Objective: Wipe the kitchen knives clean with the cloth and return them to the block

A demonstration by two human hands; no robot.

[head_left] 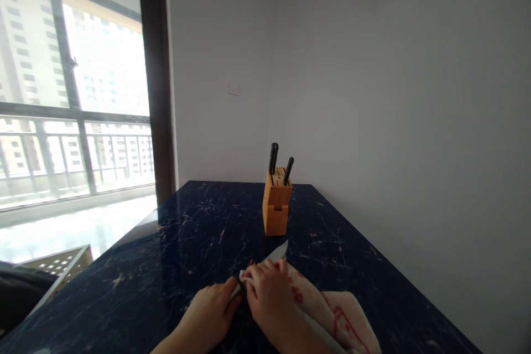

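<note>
A knife (279,252) points up and to the right, its blade tip showing past my fingers. My left hand (213,307) is closed around the knife's dark handle end. Beside it, my right hand (267,293) pinches a white cloth with red markings (346,318) against the blade. The cloth trails to the right and under my right forearm. Beyond the blade tip stands a wooden knife block (277,213), upright, with black-handled knives (273,158) in its slots.
The dark blue marbled table (207,232) reaches back to grey walls. A large window (108,66) with a dark frame is at the left. Beside the table's left edge are a perforated chair (62,265) and something dark.
</note>
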